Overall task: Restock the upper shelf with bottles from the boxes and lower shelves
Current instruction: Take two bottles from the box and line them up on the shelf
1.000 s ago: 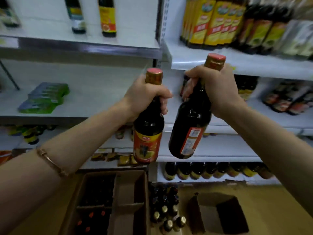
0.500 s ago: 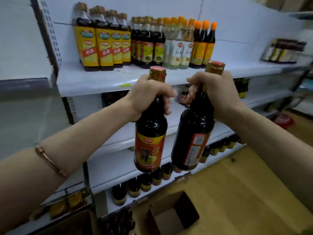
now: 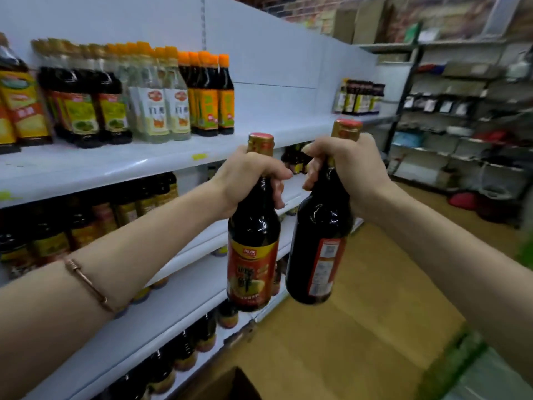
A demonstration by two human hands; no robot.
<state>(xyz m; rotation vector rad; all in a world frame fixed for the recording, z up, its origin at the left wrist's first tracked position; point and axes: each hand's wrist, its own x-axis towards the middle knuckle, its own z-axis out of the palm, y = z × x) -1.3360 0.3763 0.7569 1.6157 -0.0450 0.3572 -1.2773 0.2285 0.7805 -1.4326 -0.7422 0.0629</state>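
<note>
The left hand [image 3: 248, 174] is wrapped round the neck of a dark bottle [image 3: 253, 249] with a red and yellow label; the right hand [image 3: 349, 168] is curled the same way round the neck of a second bottle [image 3: 318, 249], its back label turned outward. Both hang in the air at the centre of the view, just beside each other and tilted slightly, in front of the upper shelf [image 3: 173, 160], whose bare stretch lies at about 12 to 1 o'clock from them, right of the standing row of bottles [image 3: 161, 93] at 10 o'clock. They look like full glass: probably heavy, rigid, smooth and breakable. The neck grip under the cap suits carrying, though a knock between the two could crack them. For setting down, I would lower each base flat onto the shelf, one at a time.
</note>
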